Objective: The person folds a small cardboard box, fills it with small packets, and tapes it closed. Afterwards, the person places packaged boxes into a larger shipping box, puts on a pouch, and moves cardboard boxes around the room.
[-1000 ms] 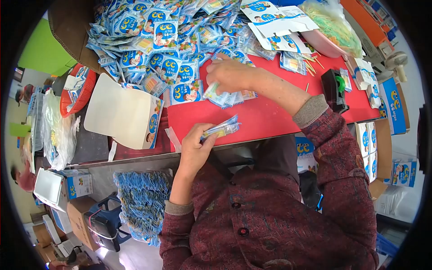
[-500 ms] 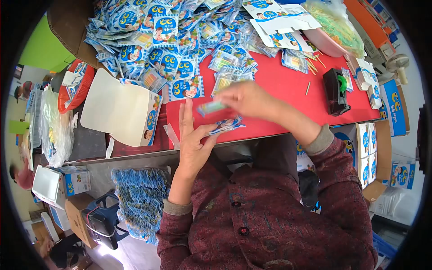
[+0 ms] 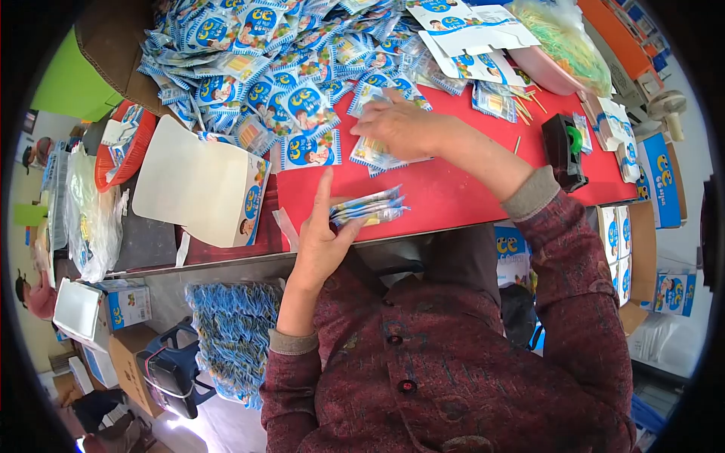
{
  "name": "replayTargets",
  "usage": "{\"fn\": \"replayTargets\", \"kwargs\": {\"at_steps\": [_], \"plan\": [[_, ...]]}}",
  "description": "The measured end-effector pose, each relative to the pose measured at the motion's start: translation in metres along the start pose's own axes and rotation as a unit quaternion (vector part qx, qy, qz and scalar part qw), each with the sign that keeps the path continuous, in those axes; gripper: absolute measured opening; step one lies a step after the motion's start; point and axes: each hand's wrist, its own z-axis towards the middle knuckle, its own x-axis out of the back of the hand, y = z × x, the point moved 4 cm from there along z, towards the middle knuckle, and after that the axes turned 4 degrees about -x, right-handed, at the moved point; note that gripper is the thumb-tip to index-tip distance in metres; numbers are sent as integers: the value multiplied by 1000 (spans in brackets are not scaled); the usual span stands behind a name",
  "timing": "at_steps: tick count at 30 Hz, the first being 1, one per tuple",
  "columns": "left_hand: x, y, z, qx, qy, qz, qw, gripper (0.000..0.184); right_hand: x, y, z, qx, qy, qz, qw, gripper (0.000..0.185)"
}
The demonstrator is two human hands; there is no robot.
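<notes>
The right hand [image 3: 404, 132] has returned to the loose packets [image 3: 370, 154] at upper centre, and the bundle of packets [image 3: 373, 204] looks thicker, so the gathering seems advanced. The left hand [image 3: 319, 243], at mid-frame, clamps this bundle between thumb and fingers; whether the right fingers grip, I cannot tell. The bundle is fanned, shiny, blue-and-white.

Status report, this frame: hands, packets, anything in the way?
Left hand holding packet stack. Right hand over loose packets on red tabletop. No obstruction visible between hands.
</notes>
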Motion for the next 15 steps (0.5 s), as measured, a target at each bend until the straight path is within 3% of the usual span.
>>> {"fn": "replayTargets", "kwargs": {"at_steps": [2,3,5,6,8,10,11,13,15], "plan": [[2,-7,-1,10,8,-26,1000,39,13,-2,9,-22,-58,-47,997,33],[4,-10,0,-3,-12,37,999,37,12,2,9,-23,-57,-47,997,33],[6,-13,0,-17,-32,100,994,35,18,7,7,14,97,33,995,23],[6,-14,-1,-1,-47,79,996,32,23,2,4,14,96,34,995,23],[5,-16,-4,17,-65,56,996,29,38,-7,-12,-85,155,217,960,18],[5,-4,-4,-137,-11,137,981,23,22,-26,-25,-47,162,238,956,16],[5,0,-3,-138,-14,136,981,23,16,-37,-32,-6,169,259,951,16],[5,22,0,-238,15,236,942,26,6,-55,-44,7,70,204,977,16],[6,17,-1,-247,26,221,943,27,9,-58,-52,17,41,208,977,18]]}}
